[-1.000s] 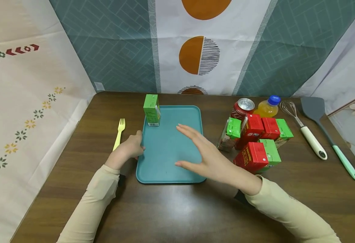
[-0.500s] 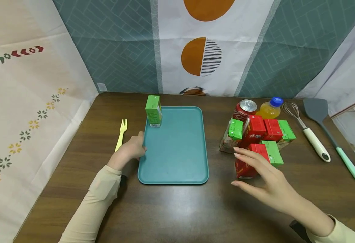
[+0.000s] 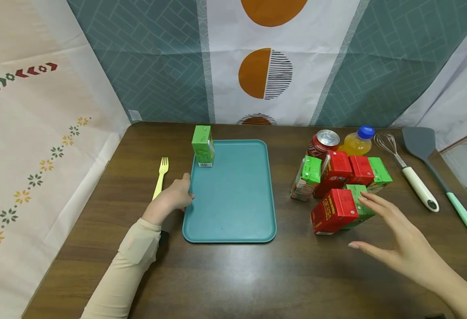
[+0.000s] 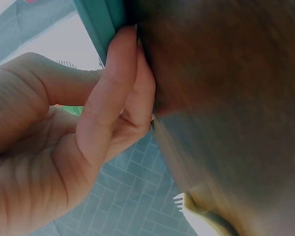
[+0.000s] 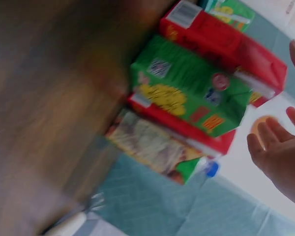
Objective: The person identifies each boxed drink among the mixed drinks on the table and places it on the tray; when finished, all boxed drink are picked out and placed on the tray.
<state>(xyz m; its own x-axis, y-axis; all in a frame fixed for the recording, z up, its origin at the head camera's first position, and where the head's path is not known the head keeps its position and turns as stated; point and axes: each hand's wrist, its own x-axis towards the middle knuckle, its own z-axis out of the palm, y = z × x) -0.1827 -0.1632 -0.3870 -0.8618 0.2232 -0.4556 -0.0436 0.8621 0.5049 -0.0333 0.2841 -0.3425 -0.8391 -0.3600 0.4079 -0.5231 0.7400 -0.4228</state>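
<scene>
Right hand point(image 3: 405, 248) has swung from above the tray out past the cartons, to their R side, since 1 s ago; left hand point(image 3: 170, 196) looks put, and so does the teal tray point(image 3: 233, 195). Main risk, imo: the front red drink carton point(image 3: 334, 212) and the green carton point(image 3: 359, 206) stand tight together, so a grab at one could drag or tip the other, esp. if the thumb catches a corner. 2nd risk: L hand has the tray's L rim pinched; lift or tug it & the lone green juice box point(image 3: 203, 146), upright at the far-L corner, could topple, prob. off the edge.

Positions: front red carton's just L of the R hand, green one nearer its fingertips; can't tell from head view if they touch, tho the R wrist view suggests a gap. R hand's wide open, thumb well apart from fingers, nothing held. Tray's directly R of the L hand, btwn it and the cartons. Yellow fork point(image 3: 160, 177) lies just beside the L hand, on its L.
</scene>
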